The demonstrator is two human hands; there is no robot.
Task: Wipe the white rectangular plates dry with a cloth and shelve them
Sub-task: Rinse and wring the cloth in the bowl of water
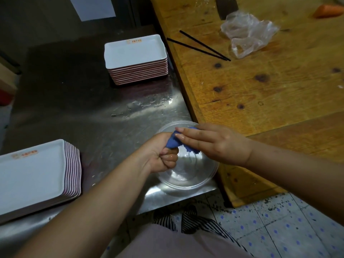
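A small blue cloth (174,143) is bunched in my left hand (162,152), whose fingers are curled tightly round it above a clear round bowl (188,180). My right hand (214,141) lies with straight fingers against the cloth's top. One stack of white rectangular plates (31,174) stands at the near left of the steel counter (83,112). A second stack of the same plates (135,57) stands at the counter's far right, by the wooden table.
A wooden table (260,81) adjoins the counter on the right, bearing two black chopsticks (201,46), a crumpled clear plastic bag (247,33), a dark cleaver blade (226,6) and a carrot (327,11). Water patches lie on the counter behind the bowl. Tiled floor shows below.
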